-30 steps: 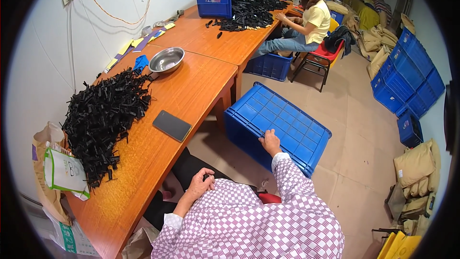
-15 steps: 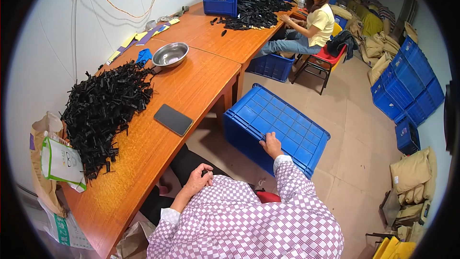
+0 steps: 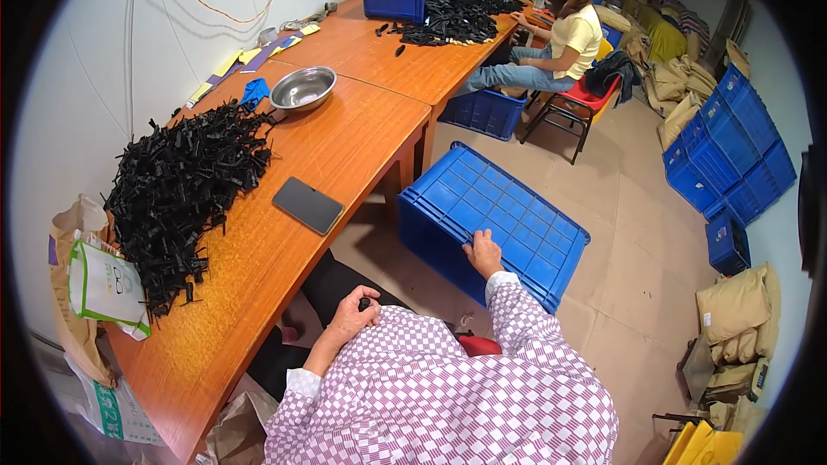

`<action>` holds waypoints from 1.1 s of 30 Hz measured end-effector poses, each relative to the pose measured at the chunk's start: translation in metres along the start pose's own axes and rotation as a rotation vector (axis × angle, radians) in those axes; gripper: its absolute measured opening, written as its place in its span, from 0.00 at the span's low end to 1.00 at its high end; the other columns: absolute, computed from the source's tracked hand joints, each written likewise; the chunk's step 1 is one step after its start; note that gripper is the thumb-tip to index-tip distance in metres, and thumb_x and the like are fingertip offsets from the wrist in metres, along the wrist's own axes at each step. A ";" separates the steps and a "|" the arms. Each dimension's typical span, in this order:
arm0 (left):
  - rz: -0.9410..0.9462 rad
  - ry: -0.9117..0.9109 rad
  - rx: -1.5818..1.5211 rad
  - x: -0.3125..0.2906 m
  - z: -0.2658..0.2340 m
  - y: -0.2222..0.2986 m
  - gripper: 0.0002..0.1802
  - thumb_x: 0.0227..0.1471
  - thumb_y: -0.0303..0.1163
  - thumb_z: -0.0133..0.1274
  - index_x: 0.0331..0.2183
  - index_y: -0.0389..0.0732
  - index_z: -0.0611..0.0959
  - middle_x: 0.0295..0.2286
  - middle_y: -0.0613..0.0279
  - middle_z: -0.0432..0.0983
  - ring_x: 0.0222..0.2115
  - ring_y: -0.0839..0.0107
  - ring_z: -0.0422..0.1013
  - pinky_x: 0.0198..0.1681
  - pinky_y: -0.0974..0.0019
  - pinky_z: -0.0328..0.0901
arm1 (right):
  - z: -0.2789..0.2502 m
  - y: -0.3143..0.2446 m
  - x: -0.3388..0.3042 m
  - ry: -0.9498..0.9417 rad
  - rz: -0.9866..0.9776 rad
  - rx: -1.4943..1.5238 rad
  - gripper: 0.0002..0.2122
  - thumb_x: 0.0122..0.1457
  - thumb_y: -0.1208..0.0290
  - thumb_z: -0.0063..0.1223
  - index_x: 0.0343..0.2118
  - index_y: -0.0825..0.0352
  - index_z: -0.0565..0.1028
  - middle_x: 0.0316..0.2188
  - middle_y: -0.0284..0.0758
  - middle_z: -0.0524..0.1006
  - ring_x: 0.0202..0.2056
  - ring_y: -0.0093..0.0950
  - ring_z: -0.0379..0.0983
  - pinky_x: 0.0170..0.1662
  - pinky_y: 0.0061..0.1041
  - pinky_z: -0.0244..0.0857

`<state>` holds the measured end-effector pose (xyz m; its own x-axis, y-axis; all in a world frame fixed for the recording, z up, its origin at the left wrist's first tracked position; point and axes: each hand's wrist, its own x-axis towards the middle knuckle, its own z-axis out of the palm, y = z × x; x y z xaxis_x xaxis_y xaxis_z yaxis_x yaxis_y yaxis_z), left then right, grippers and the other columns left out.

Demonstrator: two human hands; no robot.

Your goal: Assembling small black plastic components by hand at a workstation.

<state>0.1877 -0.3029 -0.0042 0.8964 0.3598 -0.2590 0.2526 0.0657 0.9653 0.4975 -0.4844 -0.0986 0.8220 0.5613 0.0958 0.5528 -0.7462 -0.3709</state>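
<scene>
Right hand [image 3: 482,251]: spread flat on the upturned blue crate [image 3: 517,211], fingers loose, pressing not gripping.
Left hand [image 3: 351,319]: curled by the lap, pinching a small black piece [image 3: 364,302] (too small to tell what kind).
Crate: centre of the frame, on the floor beside the table [image 3: 345,142].
Handling: looks stiff, light, somewhat slick plastic; best taken by the rim edges.

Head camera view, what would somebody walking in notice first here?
Probably the overturned blue plastic crate on the floor beside the wooden table, with the right hand resting on its ribbed bottom. Next, the big heap of black plastic parts on the table's left side. The left hand lies in the lap, curled around a small dark piece.
</scene>
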 end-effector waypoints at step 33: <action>-0.101 0.007 -0.043 -0.003 -0.003 0.010 0.11 0.53 0.22 0.42 0.41 0.34 0.69 0.25 0.56 0.74 0.22 0.76 0.71 0.26 0.77 0.66 | 0.005 0.003 -0.001 0.023 0.000 0.022 0.17 0.50 0.63 0.57 0.36 0.70 0.67 0.37 0.48 0.67 0.34 0.47 0.72 0.35 0.41 0.68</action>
<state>0.1869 -0.3006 0.0067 0.8646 0.3555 -0.3551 0.3258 0.1414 0.9348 0.4976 -0.4856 -0.1047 0.8254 0.5523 0.1170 0.5495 -0.7383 -0.3911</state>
